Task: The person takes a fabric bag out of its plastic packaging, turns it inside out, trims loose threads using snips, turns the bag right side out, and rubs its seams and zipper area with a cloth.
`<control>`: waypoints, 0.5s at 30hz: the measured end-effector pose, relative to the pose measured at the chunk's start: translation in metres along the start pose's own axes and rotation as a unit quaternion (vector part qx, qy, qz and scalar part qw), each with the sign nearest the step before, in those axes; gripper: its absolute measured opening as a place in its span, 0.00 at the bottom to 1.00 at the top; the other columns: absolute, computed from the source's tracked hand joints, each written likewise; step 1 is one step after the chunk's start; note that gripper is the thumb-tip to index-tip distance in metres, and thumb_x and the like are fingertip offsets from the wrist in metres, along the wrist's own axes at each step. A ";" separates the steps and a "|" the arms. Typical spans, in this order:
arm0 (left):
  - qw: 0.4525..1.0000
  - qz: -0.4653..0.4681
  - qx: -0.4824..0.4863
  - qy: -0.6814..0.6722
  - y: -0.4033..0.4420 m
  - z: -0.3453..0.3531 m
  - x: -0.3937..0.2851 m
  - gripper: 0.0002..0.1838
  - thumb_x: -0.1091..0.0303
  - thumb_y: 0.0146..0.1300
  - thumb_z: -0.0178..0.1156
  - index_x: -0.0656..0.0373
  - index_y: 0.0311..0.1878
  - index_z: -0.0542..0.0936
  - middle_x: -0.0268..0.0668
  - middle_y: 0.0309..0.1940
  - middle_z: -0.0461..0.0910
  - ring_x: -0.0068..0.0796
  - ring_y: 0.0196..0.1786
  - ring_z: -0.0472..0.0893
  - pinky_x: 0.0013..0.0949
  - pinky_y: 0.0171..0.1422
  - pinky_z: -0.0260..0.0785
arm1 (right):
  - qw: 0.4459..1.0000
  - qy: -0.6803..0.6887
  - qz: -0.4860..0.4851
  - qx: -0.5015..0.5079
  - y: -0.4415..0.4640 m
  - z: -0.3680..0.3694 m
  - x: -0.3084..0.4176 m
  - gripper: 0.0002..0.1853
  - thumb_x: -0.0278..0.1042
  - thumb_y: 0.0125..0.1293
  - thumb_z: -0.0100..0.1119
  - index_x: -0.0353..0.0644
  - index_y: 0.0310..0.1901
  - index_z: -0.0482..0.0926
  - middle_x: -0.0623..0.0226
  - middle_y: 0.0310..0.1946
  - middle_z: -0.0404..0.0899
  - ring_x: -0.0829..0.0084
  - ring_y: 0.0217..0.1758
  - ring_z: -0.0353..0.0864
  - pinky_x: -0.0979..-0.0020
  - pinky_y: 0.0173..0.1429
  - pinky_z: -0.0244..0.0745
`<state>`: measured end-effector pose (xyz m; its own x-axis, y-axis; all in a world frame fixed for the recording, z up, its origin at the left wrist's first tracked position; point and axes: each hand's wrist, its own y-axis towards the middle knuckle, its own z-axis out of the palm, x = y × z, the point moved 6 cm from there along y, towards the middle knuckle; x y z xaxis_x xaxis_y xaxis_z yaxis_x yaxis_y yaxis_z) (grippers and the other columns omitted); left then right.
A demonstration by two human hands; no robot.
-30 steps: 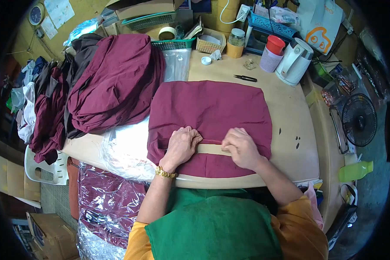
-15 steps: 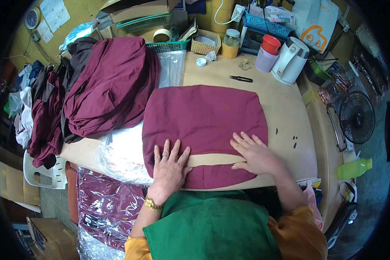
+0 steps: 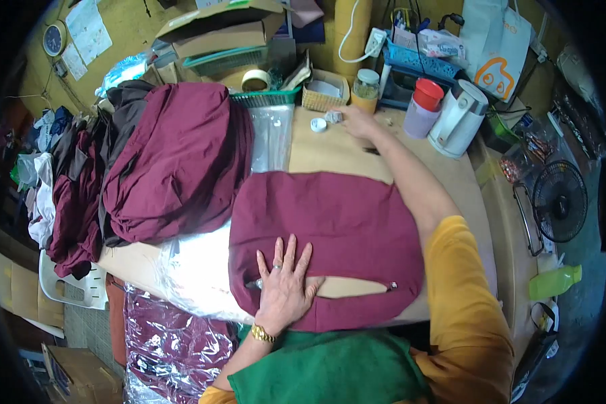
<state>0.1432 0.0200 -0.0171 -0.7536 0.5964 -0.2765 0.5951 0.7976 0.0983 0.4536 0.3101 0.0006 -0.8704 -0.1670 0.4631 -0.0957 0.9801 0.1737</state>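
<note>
A maroon fabric piece lies flat on the table, with a long opening near its front edge that shows the tan tabletop. My left hand rests on the fabric at the left end of this opening, fingers spread, a gold watch on the wrist. Stretched to the back of the table, my right hand has its fingertips at a small crumpled whitish thing; the grip is too small to make out. A round white lid lies beside it. Black thread snips show partly beneath the right forearm.
A pile of maroon fabric stands at the left beside clear plastic bags. Along the back are a green basket, a wicker basket, a jar, a red cup and a white kettle.
My right hand has left the fabric and reached to the back of the table. My left hand stays flat on the fabric. The view has tilted, so the table appears lower.
</note>
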 end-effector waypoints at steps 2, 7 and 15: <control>1.000 -0.002 -0.004 -0.019 0.000 0.000 0.001 0.39 0.44 0.67 0.56 0.53 0.75 0.62 0.51 0.77 0.53 0.56 0.80 0.49 0.69 0.77 0.31 | 0.998 -0.028 0.032 -0.042 0.016 0.009 0.000 0.19 0.30 0.63 0.61 0.46 0.56 0.81 0.46 0.55 0.76 0.50 0.58 0.77 0.57 0.62 0.73; 0.999 -0.012 0.013 -0.034 0.005 -0.003 0.004 0.38 0.43 0.66 0.57 0.52 0.74 0.64 0.51 0.76 0.54 0.57 0.79 0.51 0.70 0.77 0.31 | 0.985 -0.129 0.064 -0.096 0.026 0.037 -0.017 0.12 0.31 0.63 0.62 0.43 0.48 0.85 0.48 0.51 0.75 0.49 0.56 0.77 0.56 0.61 0.73; 0.999 -0.008 0.035 -0.036 0.014 0.001 0.006 0.39 0.42 0.65 0.57 0.51 0.75 0.64 0.50 0.77 0.54 0.57 0.78 0.52 0.72 0.76 0.32 | 0.987 0.013 -0.039 -0.155 0.032 0.017 0.037 0.07 0.30 0.57 0.63 0.36 0.34 0.85 0.45 0.33 0.82 0.45 0.42 0.83 0.51 0.49 0.76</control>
<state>0.1474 0.0342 -0.0184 -0.7422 0.5736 -0.3466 0.6032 0.7971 0.0273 0.4105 0.3375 0.0084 -0.8530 -0.2478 0.4593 -0.0067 0.8852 0.4652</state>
